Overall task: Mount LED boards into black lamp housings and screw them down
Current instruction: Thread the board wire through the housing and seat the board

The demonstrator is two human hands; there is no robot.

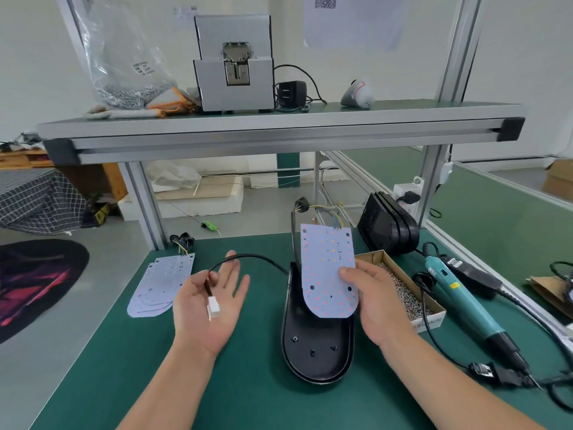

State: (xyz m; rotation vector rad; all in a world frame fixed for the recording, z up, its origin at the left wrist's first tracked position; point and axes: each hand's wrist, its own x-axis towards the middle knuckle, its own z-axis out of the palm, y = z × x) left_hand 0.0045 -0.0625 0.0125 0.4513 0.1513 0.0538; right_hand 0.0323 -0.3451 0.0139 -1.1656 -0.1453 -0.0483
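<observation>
**Green desk, board poised over its housing**

On the green desk (248, 383) the black lamp housing (316, 346) lay open, its long axis running away from the person, rounded end nearest. The right hand (375, 302) pinched the LED board (328, 268) by one edge. The board was tilted up over the housing, rounded end down, wired end high. The left hand (207, 308) lay flat, palm up, carrying the white connector (213, 308). Best, I judge, to route that lead clear first — then lower the board squarely.
</observation>
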